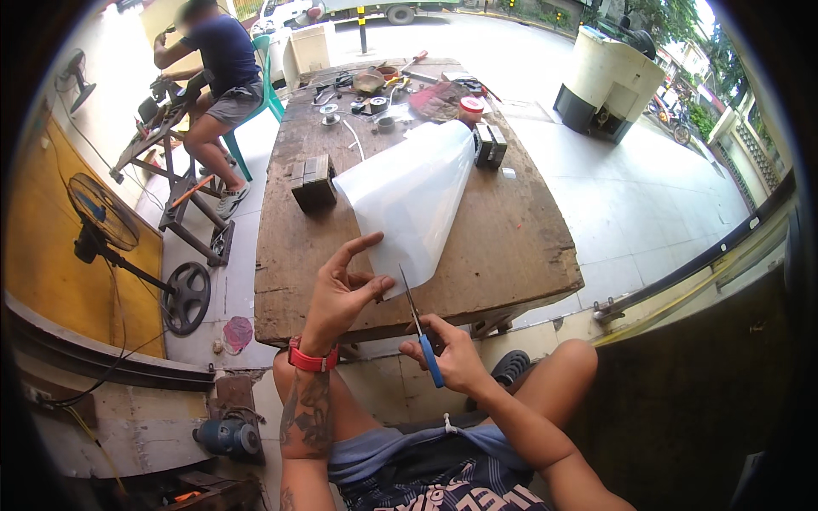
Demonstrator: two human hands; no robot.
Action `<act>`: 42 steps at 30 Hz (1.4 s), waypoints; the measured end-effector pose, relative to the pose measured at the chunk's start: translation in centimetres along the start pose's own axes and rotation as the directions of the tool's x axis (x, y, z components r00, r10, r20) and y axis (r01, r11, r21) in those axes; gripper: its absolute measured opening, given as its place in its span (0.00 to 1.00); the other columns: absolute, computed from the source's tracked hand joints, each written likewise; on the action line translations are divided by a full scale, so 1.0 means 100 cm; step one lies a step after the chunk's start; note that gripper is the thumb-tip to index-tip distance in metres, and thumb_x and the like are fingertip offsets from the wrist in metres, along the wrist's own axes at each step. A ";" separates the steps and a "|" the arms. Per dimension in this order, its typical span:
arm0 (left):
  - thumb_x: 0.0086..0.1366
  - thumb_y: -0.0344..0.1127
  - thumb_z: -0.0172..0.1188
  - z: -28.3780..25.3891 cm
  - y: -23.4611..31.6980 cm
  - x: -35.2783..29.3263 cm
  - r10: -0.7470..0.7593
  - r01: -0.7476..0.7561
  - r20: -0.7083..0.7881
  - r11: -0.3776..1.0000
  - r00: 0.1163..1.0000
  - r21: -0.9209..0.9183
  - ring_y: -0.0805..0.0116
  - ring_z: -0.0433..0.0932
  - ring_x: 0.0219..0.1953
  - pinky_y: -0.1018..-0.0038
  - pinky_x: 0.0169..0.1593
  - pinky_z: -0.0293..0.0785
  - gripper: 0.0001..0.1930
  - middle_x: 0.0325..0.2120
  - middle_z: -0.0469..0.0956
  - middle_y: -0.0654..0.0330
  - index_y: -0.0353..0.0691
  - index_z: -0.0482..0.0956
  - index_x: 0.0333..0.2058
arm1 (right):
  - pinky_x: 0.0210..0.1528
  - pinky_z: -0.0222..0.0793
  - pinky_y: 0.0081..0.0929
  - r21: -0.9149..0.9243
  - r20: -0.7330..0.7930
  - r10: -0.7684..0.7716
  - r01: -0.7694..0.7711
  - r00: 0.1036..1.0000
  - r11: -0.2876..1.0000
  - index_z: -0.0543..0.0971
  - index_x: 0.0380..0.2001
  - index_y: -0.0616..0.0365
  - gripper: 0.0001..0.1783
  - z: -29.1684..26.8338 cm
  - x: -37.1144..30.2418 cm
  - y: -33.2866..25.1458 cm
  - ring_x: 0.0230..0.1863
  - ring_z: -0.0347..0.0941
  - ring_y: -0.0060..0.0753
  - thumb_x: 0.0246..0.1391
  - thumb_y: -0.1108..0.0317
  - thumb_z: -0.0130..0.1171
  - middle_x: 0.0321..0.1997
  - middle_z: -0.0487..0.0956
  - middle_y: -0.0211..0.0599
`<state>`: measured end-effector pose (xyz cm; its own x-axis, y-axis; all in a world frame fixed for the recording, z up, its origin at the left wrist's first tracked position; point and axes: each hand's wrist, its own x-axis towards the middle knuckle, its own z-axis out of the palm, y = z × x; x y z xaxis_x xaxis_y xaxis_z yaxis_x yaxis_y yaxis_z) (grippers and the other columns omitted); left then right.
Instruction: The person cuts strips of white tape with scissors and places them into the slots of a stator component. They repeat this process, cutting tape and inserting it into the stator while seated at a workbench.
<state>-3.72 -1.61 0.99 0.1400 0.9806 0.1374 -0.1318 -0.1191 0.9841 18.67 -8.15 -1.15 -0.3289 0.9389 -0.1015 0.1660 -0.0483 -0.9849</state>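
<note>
A translucent white plastic sheet (409, 200) lies curled lengthwise over the wooden table (290, 247), its near end close to the front edge. My left hand (341, 289) holds the left side of that near end, thumb low and index finger higher up. In my right hand (452, 353) is a pair of scissors (430, 358) with blue handles. Their blades point away from me and meet the sheet's near edge, just right of my left thumb. Whether the blades are apart is too fine to tell.
Dark metal blocks stand beside the sheet, one at left (314, 184) and one at right (489, 146). Behind lie a red-lidded jar (470, 108), a reddish cloth (434, 100), tape rolls and tools. A person (221, 60) sits at a bench at far left, near a standing fan (102, 213).
</note>
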 end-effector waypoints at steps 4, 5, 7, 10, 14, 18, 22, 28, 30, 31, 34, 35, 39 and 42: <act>0.62 0.21 0.71 -0.002 0.002 -0.001 -0.034 0.034 0.005 0.999 0.999 -0.023 0.71 0.86 0.41 0.77 0.42 0.84 0.35 0.62 0.76 0.53 0.33 0.69 0.67 | 0.36 0.70 0.24 -0.037 0.012 0.060 -0.059 0.998 0.998 0.80 0.48 0.65 0.30 0.003 0.003 0.006 0.31 0.71 0.20 0.58 0.49 0.74 0.29 0.81 0.35; 0.62 0.21 0.71 -0.002 0.003 -0.001 -0.031 0.032 0.003 0.999 0.999 -0.024 0.71 0.86 0.41 0.77 0.42 0.84 0.35 0.62 0.76 0.53 0.33 0.69 0.67 | 0.36 0.70 0.24 -0.014 0.013 -0.001 0.001 1.000 1.000 0.80 0.48 0.65 0.30 0.004 0.003 0.007 0.31 0.71 0.20 0.58 0.49 0.74 0.29 0.81 0.35; 0.62 0.21 0.71 -0.003 0.004 -0.001 -0.026 0.026 -0.002 0.999 1.000 -0.020 0.71 0.86 0.41 0.77 0.42 0.84 0.35 0.62 0.76 0.53 0.33 0.69 0.67 | 0.36 0.70 0.24 0.007 0.021 0.033 -0.034 0.999 0.999 0.80 0.47 0.65 0.29 0.005 0.003 0.009 0.31 0.71 0.20 0.58 0.49 0.74 0.29 0.81 0.35; 0.62 0.21 0.71 -0.004 0.004 -0.001 -0.023 0.023 -0.006 1.000 1.000 -0.008 0.71 0.86 0.41 0.78 0.42 0.84 0.35 0.62 0.75 0.53 0.33 0.69 0.67 | 0.36 0.70 0.24 0.013 0.030 0.060 -0.060 0.998 0.998 0.80 0.45 0.64 0.28 0.004 0.003 0.009 0.31 0.71 0.19 0.58 0.49 0.74 0.30 0.81 0.35; 0.62 0.21 0.71 -0.003 0.004 -0.001 -0.035 0.035 -0.002 0.999 0.999 -0.011 0.70 0.86 0.42 0.78 0.43 0.84 0.35 0.63 0.74 0.53 0.33 0.69 0.67 | 0.35 0.70 0.23 0.033 0.033 0.035 -0.036 0.999 0.999 0.80 0.44 0.64 0.25 0.004 0.002 0.007 0.31 0.72 0.18 0.59 0.52 0.74 0.30 0.82 0.35; 0.63 0.25 0.72 -0.001 0.003 -0.001 0.014 -0.014 -0.015 0.999 1.000 -0.032 0.75 0.84 0.34 0.79 0.38 0.80 0.35 0.36 0.86 0.59 0.35 0.69 0.67 | 0.34 0.70 0.22 0.038 0.029 0.044 -0.045 0.999 0.998 0.80 0.44 0.64 0.23 0.004 0.001 0.006 0.30 0.72 0.17 0.59 0.55 0.74 0.29 0.83 0.35; 0.63 0.25 0.73 0.000 0.004 -0.001 0.011 -0.012 -0.017 0.999 1.000 -0.036 0.74 0.85 0.35 0.79 0.38 0.81 0.35 0.39 0.85 0.58 0.35 0.69 0.68 | 0.34 0.70 0.22 0.027 0.036 0.097 -0.098 0.995 0.995 0.80 0.44 0.64 0.24 0.004 0.003 0.006 0.30 0.72 0.16 0.59 0.54 0.74 0.27 0.82 0.34; 0.62 0.24 0.73 0.004 0.007 -0.004 -0.026 0.026 0.002 0.999 1.000 -0.024 0.72 0.85 0.37 0.78 0.40 0.83 0.36 0.49 0.81 0.55 0.34 0.68 0.67 | 0.35 0.71 0.23 0.067 0.006 0.020 -0.020 1.000 0.998 0.80 0.46 0.65 0.30 0.001 0.015 0.001 0.31 0.74 0.20 0.57 0.47 0.74 0.29 0.82 0.35; 0.61 0.22 0.73 0.004 0.007 -0.004 -0.056 0.056 0.019 0.998 0.998 -0.034 0.70 0.86 0.41 0.77 0.42 0.85 0.36 0.64 0.72 0.53 0.33 0.68 0.67 | 0.36 0.72 0.24 0.059 0.007 0.000 -0.001 1.000 0.998 0.80 0.46 0.65 0.31 0.000 0.017 -0.001 0.32 0.74 0.20 0.57 0.46 0.74 0.30 0.82 0.35; 0.61 0.21 0.73 0.004 0.007 -0.004 -0.058 0.058 0.019 0.998 0.998 -0.034 0.70 0.86 0.41 0.77 0.42 0.85 0.36 0.64 0.72 0.53 0.33 0.68 0.67 | 0.37 0.72 0.24 0.046 0.011 0.032 -0.032 0.999 0.998 0.80 0.46 0.65 0.31 0.000 0.018 -0.001 0.32 0.74 0.21 0.57 0.46 0.74 0.31 0.82 0.35; 0.61 0.21 0.72 0.004 0.007 -0.004 -0.058 0.059 0.014 0.997 0.998 -0.042 0.71 0.86 0.41 0.78 0.42 0.84 0.36 0.64 0.72 0.54 0.33 0.68 0.67 | 0.34 0.70 0.23 0.053 0.015 0.049 -0.050 0.999 0.997 0.80 0.46 0.65 0.31 0.001 0.018 -0.002 0.31 0.73 0.19 0.57 0.46 0.74 0.29 0.81 0.33; 0.61 0.21 0.72 0.004 0.006 -0.004 -0.053 0.054 0.012 0.997 0.999 -0.048 0.71 0.86 0.41 0.78 0.42 0.84 0.36 0.64 0.72 0.54 0.33 0.68 0.67 | 0.34 0.69 0.23 0.060 0.011 0.015 -0.015 1.000 0.998 0.80 0.46 0.65 0.31 0.001 0.019 -0.002 0.30 0.72 0.19 0.57 0.46 0.74 0.28 0.80 0.33; 0.61 0.21 0.72 0.004 0.004 -0.003 -0.042 0.042 0.002 0.998 0.999 -0.049 0.71 0.86 0.42 0.78 0.42 0.84 0.36 0.64 0.72 0.54 0.33 0.68 0.67 | 0.30 0.65 0.22 0.068 0.005 0.009 -0.010 1.000 0.998 0.80 0.45 0.65 0.30 0.002 0.019 -0.002 0.28 0.70 0.17 0.58 0.47 0.74 0.26 0.78 0.30; 0.61 0.22 0.73 0.003 0.004 -0.004 -0.055 0.055 0.002 0.997 0.999 -0.062 0.71 0.86 0.41 0.78 0.41 0.84 0.36 0.64 0.72 0.53 0.33 0.68 0.67 | 0.29 0.64 0.21 0.081 0.010 0.035 -0.036 0.999 0.996 0.80 0.44 0.65 0.28 0.003 0.018 -0.002 0.27 0.69 0.16 0.59 0.49 0.74 0.24 0.77 0.29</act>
<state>-3.48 -2.11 1.33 0.1489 0.9853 0.0837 -0.1845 -0.0555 0.9813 17.78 -6.50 -1.18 -0.3320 0.9332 -0.1374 0.1020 -0.1093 -0.9888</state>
